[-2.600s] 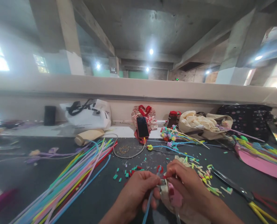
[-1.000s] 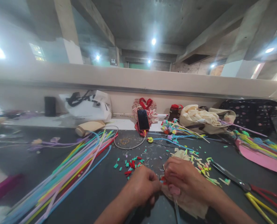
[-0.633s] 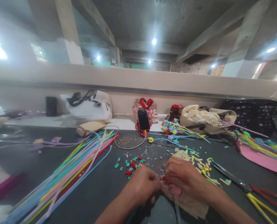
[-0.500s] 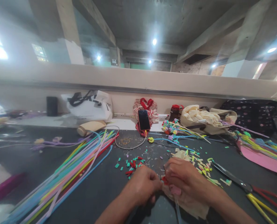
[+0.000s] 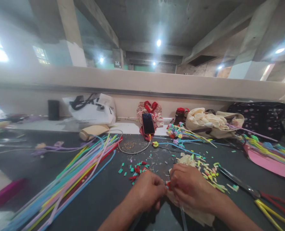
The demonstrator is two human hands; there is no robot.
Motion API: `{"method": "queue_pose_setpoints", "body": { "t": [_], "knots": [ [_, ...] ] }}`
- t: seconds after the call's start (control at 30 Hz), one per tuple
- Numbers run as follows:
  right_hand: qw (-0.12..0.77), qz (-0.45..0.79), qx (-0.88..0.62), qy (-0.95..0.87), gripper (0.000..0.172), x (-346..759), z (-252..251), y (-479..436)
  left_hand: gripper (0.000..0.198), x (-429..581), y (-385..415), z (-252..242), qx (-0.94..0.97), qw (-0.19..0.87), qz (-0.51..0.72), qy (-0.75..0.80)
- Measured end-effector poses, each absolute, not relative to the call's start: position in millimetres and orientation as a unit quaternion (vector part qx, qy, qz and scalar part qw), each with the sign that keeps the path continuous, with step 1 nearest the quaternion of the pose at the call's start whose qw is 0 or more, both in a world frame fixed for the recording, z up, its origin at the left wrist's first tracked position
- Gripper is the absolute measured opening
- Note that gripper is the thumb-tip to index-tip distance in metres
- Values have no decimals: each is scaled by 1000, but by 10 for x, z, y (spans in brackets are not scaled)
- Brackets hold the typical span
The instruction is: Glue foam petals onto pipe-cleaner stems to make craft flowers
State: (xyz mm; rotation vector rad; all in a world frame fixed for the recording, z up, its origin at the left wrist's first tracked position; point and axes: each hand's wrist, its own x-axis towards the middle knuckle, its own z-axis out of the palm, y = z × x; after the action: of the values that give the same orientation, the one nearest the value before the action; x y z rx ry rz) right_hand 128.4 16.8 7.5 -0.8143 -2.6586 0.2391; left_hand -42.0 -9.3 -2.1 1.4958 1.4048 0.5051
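My left hand [image 5: 147, 192] and my right hand [image 5: 189, 187] are pressed together low in the middle of the head view, both with fingers curled shut. Between their fingertips shows a small red piece [image 5: 167, 185]; what else they grip is hidden. Under my right hand lies a cream cloth [image 5: 200, 215], and a thin pale strip [image 5: 183, 219] hangs down from between the hands. Cut bits in red and teal [image 5: 135, 170] lie just beyond my left hand.
A long bundle of coloured strips [image 5: 77, 176] fans across the dark table at left. A phone [image 5: 148, 123] leans on a red bag at the back. Finished flower stems [image 5: 180, 134], cream bags [image 5: 212, 123], scissors [image 5: 238, 184], a pink sheet [image 5: 269, 166] lie right.
The hands dropped lower and closed together; the blue strip and pink piece seen earlier between them are now hidden. In the last half second almost nothing moved.
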Motion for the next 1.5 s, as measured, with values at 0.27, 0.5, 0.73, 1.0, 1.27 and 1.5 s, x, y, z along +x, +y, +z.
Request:
{"method": "queue_pose_setpoints", "body": {
  "t": [0.27, 0.5, 0.73, 1.0, 1.27, 1.5],
  "knots": [
    [263, 134, -271, -916, 12, 1363, 147, 220, 18, -461, -55, -81, 594, 513, 224, 578],
    [395, 204, -321, -836, 10, 1436, 238, 255, 19, -475, -66, 57, 529, 613, 290, 511],
    [419, 270, -344, -796, 10, 1371, 208, 224, 31, -477, -95, 113, 515, 621, 366, 464],
    [393, 277, -282, -831, 30, 1337, 282, 69, 33, -437, -78, 68, 556, 573, 328, 505],
    [382, 188, -262, -866, 22, 1316, 259, 82, 35, -414, -74, 38, 564, 547, 334, 521],
    [373, 164, -265, -874, 21, 1320, 221, 106, 44, -426, -50, 21, 565, 544, 325, 528]
  ]
}}
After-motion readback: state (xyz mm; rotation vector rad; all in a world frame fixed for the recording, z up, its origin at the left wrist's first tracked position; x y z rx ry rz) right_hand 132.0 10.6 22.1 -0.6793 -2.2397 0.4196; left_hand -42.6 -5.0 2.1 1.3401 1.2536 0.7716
